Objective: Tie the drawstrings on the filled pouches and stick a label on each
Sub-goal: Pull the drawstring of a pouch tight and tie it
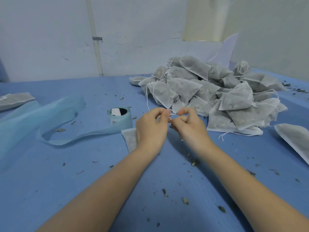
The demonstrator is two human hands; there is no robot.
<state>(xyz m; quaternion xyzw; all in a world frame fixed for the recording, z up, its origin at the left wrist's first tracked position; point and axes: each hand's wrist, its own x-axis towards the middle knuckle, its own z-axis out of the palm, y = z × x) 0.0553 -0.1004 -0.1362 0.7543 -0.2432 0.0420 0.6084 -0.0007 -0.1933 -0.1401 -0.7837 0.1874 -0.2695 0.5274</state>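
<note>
Drawstring [172,114] sits between the two hands, a short white run stretched roughly left-right just above the blue table cover [100,164]. Left hand [151,129] pinches one end between thumb and forefinger, other fingers curled in. Right hand [190,126] pinches the other end the same way, fingertips nearly meeting the left's. Both hands equally near the string; neither has slack to spare.

Pouch [129,139] being tied lies flat under the left hand, mostly hidden, only its left edge showing. Can't tell whether a knot is already formed; the string between the fingertips is too small to read.

My read: mid-tie, and the next pull goes outward along the string's axis, hands separating sideways.

Pile of filled pouches [217,91] lies just beyond the hands, to the right, strings trailing loose. Label roll [119,118] stands just left of the left hand, its blue backing strip [50,114] trailing off leftward. No label on this pouch that I can see.
</note>
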